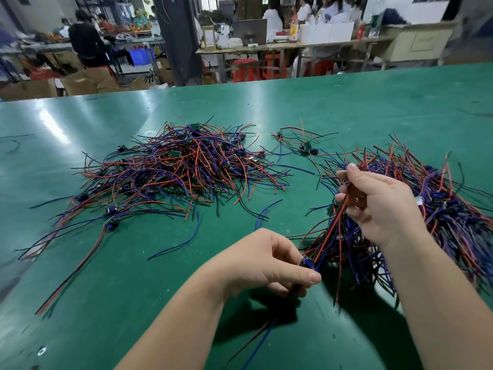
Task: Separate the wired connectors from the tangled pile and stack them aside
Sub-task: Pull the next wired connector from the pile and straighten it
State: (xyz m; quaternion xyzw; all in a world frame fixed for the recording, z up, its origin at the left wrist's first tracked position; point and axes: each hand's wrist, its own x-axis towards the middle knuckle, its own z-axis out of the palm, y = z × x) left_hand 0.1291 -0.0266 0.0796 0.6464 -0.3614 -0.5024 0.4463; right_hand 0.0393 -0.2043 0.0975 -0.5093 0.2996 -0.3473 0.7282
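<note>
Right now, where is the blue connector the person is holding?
Low in the head view, right of centre: the left hand pinches the blue connector, just left of the right-side wire pile.

An electronics assembly workshop is shown. A broad work table covered in glossy green matting (346,102) is spread with a tangled pile of red, blue and black wired connectors (173,169), among which small green circuit boards (196,126) are seen. A second heap of the same wired parts (432,198) is laid at the right. At the far side, long work benches (266,48) are loaded with white cartons (328,32) and are attended by standing workers (85,38). Brown cardboard boxes (80,82), red plastic stools (245,69) and a blue plastic crate (141,56) are kept on the floor beneath and between the benches.
</note>
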